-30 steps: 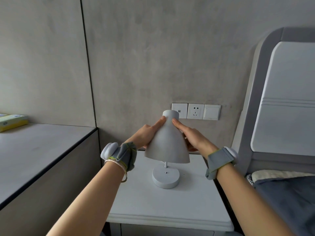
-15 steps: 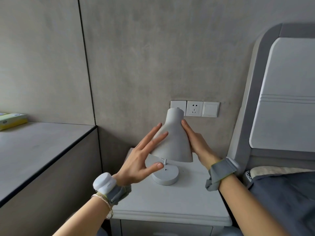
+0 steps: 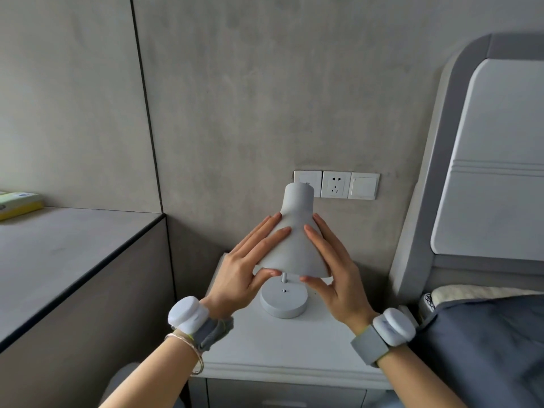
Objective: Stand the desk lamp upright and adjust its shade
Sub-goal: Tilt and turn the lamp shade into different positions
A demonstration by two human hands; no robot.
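Desk lamp (image 3: pixel 290 260) stands upright on the white nightstand (image 3: pixel 279 343), round base (image 3: pixel 283 300) flat on the top, toward the rear half and roughly centred left to right.

Change over the last second: the left hand (image 3: pixel 244 275) came off the shade (image 3: pixel 295 245), fingers splayed, half a second ago, and is now back on it, lower down. The right hand (image 3: pixel 335 269) has slid from the narrow neck down to the wide skirt. Both hands now cup the shade symmetrically, left at 9 o'clock, right at 3 o'clock. Fingers extended and lying flat on the cone, thumbs tucked under the bottom rim. A light two-sided hold, not a closed fist.

Shade axis now looks close to vertical, with a slight lean left; it leaned more half a second ago. Judgement: standing step done, shade alignment in its final trim.

Edges and clearance:
- 12 o'clock of lamp: wall with socket panel (image 3: pixel 336 184) just behind the shade top. Little room to tilt backward.
- 3 o'clock: padded headboard (image 3: pixel 459 172) and bedding (image 3: pixel 485 348), near the nightstand's right edge.
- 9 o'clock: grey desk (image 3: pixel 73 260), beside the nightstand.
- 6 o'clock: bare nightstand surface up to its front edge; most open room for withdrawing the hands.

Risk (judgement): small base, large shade; a sideways push could tip it.
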